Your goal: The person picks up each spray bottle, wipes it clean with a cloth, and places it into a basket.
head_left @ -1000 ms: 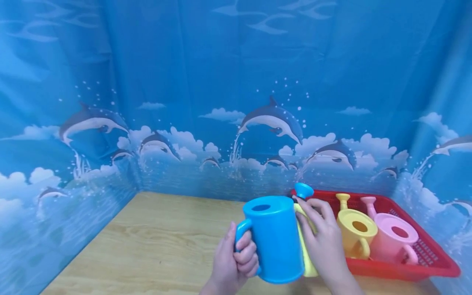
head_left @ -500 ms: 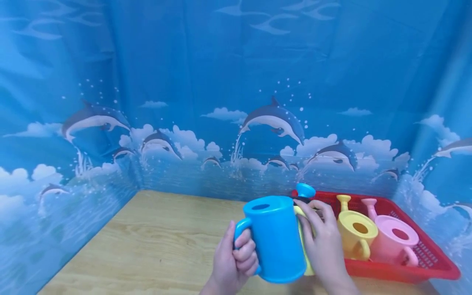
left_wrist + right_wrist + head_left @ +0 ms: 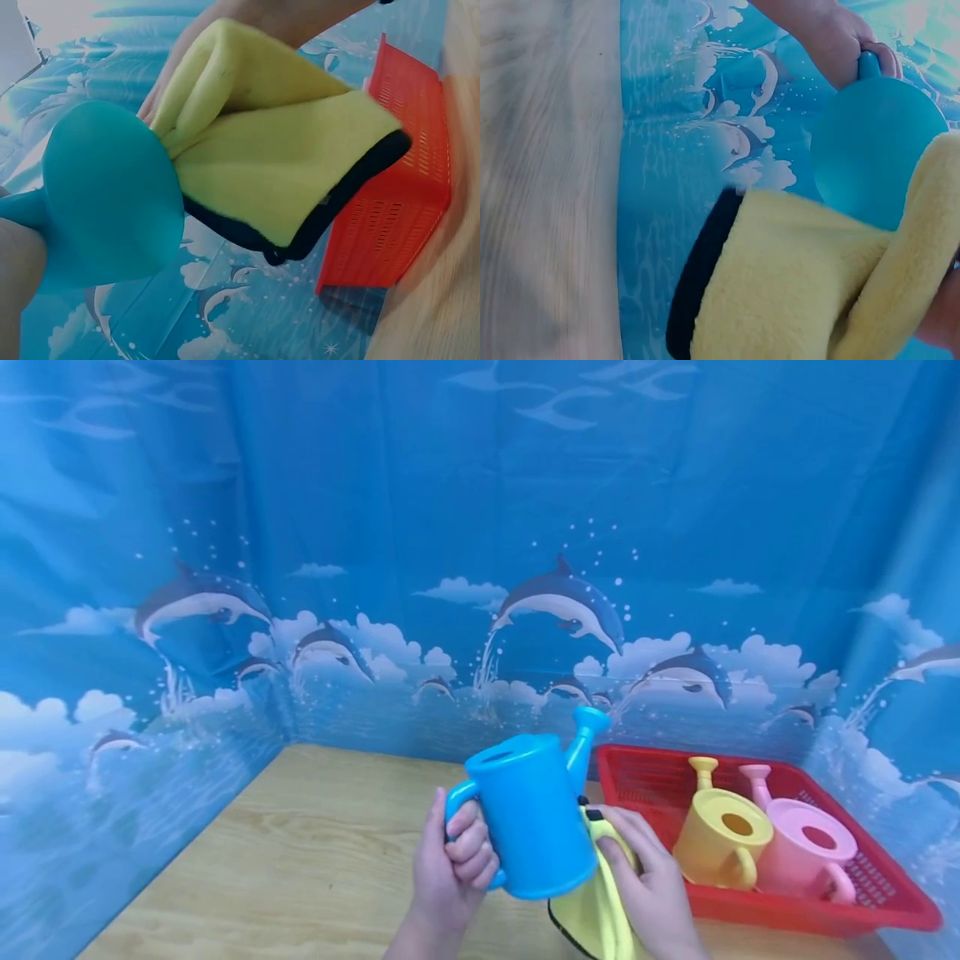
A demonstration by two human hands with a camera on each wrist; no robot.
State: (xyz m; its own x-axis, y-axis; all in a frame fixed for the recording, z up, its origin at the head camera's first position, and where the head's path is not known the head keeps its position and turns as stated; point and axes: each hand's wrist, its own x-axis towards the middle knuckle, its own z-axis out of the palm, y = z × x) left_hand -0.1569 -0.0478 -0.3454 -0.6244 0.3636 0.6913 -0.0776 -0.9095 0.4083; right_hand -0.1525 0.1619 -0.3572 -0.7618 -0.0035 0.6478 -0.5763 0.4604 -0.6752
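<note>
A blue toy watering can (image 3: 532, 818) is held up in front of me, tilted, its spout pointing to the upper right. My left hand (image 3: 453, 868) grips its handle with curled fingers. My right hand (image 3: 648, 877) holds a folded yellow cloth (image 3: 596, 910) with dark edging against the can's right side, below the spout. In the left wrist view the cloth (image 3: 277, 165) hangs beside the can's round base (image 3: 112, 195). The right wrist view shows the cloth (image 3: 780, 277) in front, with the can (image 3: 877, 150) behind it.
To the right stands a red plastic basket (image 3: 645, 785) holding a yellow watering can (image 3: 720, 839) and a pink watering can (image 3: 806, 852). The wooden table (image 3: 315, 835) stretches left. A blue dolphin-print curtain (image 3: 420, 527) encloses the back and sides.
The blue can has moved left and up and tilted, uncovering its spout. My right hand has moved down with the cloth, which now hangs in fuller view under the can.
</note>
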